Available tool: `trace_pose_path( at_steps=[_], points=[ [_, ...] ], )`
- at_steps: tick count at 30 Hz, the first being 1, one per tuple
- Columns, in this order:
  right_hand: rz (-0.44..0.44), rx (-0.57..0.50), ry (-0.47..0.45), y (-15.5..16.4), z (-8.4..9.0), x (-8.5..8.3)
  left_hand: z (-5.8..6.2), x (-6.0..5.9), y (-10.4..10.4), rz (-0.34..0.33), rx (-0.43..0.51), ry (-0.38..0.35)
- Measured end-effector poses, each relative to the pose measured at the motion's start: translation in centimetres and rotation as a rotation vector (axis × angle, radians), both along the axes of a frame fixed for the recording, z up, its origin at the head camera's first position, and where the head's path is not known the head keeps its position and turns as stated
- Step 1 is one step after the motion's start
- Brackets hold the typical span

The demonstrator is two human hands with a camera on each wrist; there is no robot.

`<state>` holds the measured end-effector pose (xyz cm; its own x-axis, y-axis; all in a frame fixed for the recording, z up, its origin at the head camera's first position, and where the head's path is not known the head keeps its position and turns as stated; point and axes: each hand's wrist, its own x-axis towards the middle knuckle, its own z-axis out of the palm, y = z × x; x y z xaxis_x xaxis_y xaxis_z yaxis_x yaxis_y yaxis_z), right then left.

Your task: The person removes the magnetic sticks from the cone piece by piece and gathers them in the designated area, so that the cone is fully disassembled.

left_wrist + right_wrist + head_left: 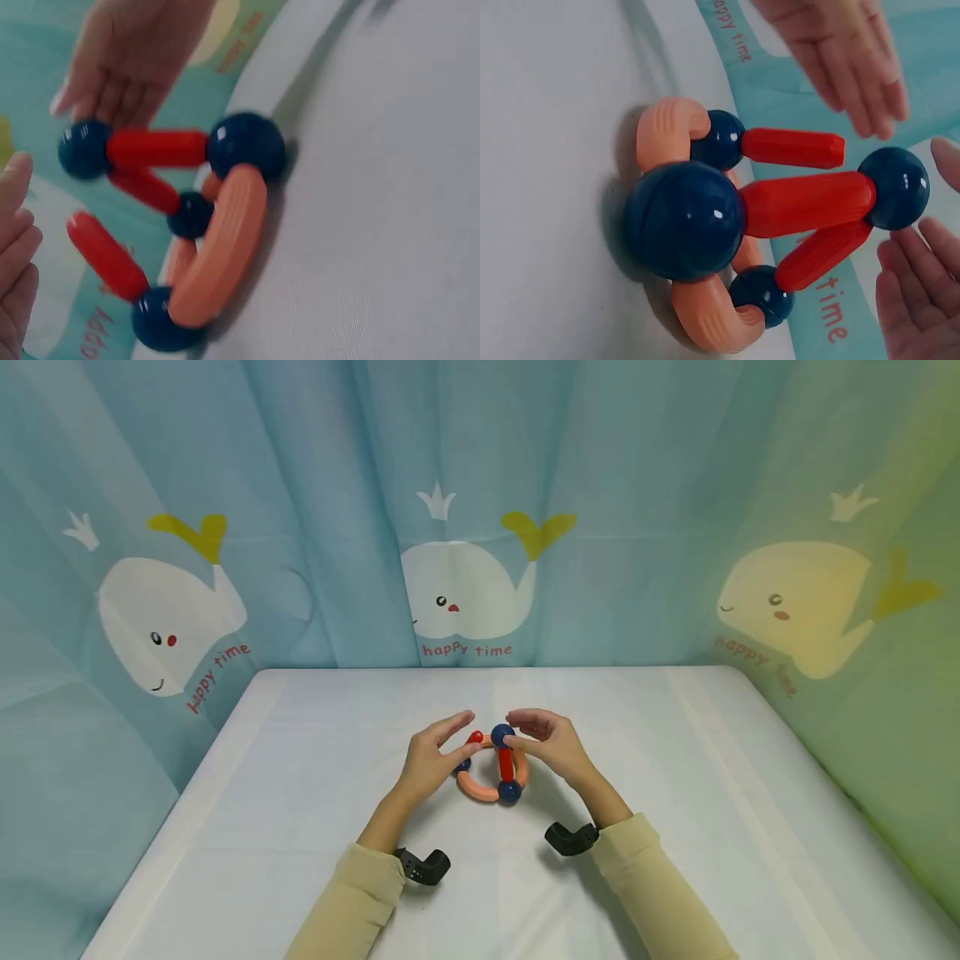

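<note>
Two hands, left [431, 758] & right [546, 745], grip wide, flank toy [495, 770] on table [300, 793].

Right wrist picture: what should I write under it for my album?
A toy of dark blue balls, red rods and peach curves stands on a white table, open hands beside the top ball.

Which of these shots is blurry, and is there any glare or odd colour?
Left wrist view is soft and smeared, especially the left hand. Right wrist view is sharper, with small highlights on the near ball. Head view is evenly lit, with bowed edges and a yellow-green tint on the right curtain.
</note>
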<state>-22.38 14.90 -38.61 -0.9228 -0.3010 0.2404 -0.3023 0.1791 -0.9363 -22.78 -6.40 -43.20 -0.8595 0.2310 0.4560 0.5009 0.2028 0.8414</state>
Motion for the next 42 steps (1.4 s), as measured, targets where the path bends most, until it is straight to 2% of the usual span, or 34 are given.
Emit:
trace_pose_path(
  at_steps=[3,6,8,11,13,15,21,24,32,42],
  points=[
    [0.046,0.002,-0.009,0.2,-0.3,-0.4,0.6,1.1,0.6,0.010,-0.003,-0.026],
    [0.084,0.005,-0.022,0.4,-0.5,-0.7,0.6,2.5,1.3,0.061,0.010,-0.096],
    [0.100,0.011,-0.034,0.6,-0.6,-0.9,0.3,3.3,1.9,0.092,0.050,-0.159],
    [0.129,0.015,-0.057,0.9,-0.6,-1.3,-0.6,3.8,2.8,0.094,0.169,-0.229],
    [0.148,0.024,-0.075,1.1,-0.6,-1.6,-1.3,3.8,3.4,0.090,0.219,-0.257],
    [0.173,0.035,-0.090,1.2,-0.6,-1.8,-1.8,3.7,3.9,0.083,0.232,-0.253],
    [0.238,0.076,-0.103,1.1,-0.3,-2.3,-2.5,3.0,5.4,0.106,0.141,-0.263],
    [0.256,0.077,-0.107,1.0,-0.2,-2.4,-2.6,2.6,6.1,0.113,0.142,-0.279],
    [0.259,0.102,-0.091,0.8,0.1,-2.2,-2.3,2.4,7.1,0.166,0.146,-0.254],
    [0.262,0.096,-0.033,0.6,0.2,-1.9,-2.4,2.5,6.6,0.144,0.079,-0.212]
  ],
)
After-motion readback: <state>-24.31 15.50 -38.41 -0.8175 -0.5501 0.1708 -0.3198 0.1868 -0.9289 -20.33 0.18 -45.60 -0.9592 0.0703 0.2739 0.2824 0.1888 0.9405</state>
